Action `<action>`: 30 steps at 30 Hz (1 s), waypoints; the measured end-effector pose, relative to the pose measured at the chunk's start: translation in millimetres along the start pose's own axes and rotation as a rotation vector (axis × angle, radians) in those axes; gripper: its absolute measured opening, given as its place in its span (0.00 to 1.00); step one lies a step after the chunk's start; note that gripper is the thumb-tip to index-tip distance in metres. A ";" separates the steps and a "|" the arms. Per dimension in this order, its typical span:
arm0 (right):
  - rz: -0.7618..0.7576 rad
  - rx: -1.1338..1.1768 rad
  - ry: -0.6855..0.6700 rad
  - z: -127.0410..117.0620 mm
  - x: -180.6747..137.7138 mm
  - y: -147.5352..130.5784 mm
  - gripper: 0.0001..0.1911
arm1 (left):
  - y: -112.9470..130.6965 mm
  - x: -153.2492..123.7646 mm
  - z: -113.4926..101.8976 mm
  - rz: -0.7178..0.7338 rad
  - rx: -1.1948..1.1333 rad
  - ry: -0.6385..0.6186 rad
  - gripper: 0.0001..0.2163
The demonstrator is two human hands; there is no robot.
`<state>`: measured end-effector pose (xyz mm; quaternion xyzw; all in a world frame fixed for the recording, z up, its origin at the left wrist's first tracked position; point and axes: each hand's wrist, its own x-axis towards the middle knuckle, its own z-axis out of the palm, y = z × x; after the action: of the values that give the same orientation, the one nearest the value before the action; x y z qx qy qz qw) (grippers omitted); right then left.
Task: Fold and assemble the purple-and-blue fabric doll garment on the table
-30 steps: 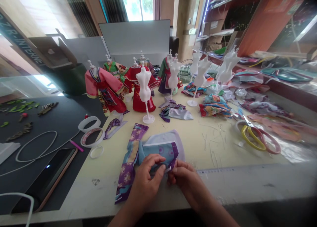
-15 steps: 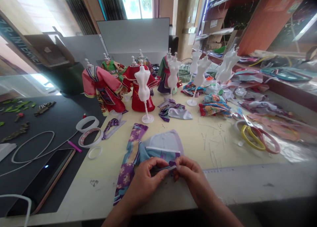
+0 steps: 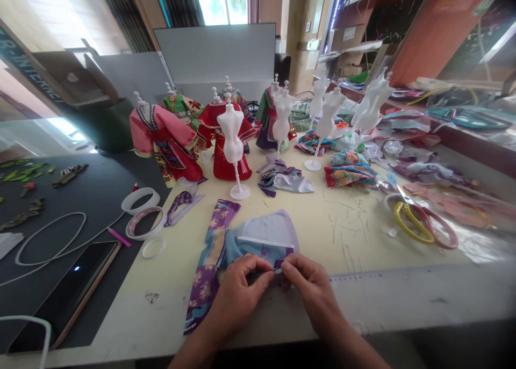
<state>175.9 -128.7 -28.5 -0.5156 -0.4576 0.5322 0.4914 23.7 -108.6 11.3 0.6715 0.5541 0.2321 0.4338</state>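
In the head view I see my operator's left hand (image 3: 242,288) and right hand (image 3: 310,288) meeting at lower centre, each grip pinching the folded edge of a blue-and-purple fabric doll garment (image 3: 262,241). A thin silver sliver (image 3: 278,270), perhaps a needle, shows between them; the pinch seems meant to hold that fold tight. The garment lies on the pale cream desk (image 3: 355,245), overlapping a long purple floral fabric strip (image 3: 207,267), below a white plastic dress form (image 3: 233,132).

Doll-clothes sewing workshop: white mini dress forms (image 3: 233,138), fabric scraps (image 3: 350,169) on worktable (image 3: 318,240) (scissors (image 3: 407,221) among them).
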 end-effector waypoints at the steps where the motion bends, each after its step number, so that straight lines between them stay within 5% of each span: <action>1: 0.005 -0.008 -0.011 -0.1 0.2 0.7 0.16 | -0.4 -0.1 -0.2 -0.005 0.002 -0.003 0.06; 9: -0.107 -0.258 -0.016 0.8 -2.3 4.0 0.19 | -1.5 -1.7 -0.1 0.011 -0.011 -0.024 0.06; 17: -0.078 -0.201 -0.066 -1.5 -3.0 -0.1 0.19 | -3.6 -1.4 -1.0 0.006 -0.027 0.010 0.06; 25: -0.314 -0.379 -0.058 -4.7 -1.3 -10.4 0.08 | 0.5 2.1 -11.3 0.169 0.036 0.002 0.10; 30: -0.471 -0.525 -0.086 -11.0 3.9 -21.8 0.08 | 10.4 26.3 -27.3 0.280 -0.034 -0.316 0.17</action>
<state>188.1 -122.9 -7.8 -0.4817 -0.7053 0.2897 0.4318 15.0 -74.9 29.7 0.7625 0.3764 0.1915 0.4901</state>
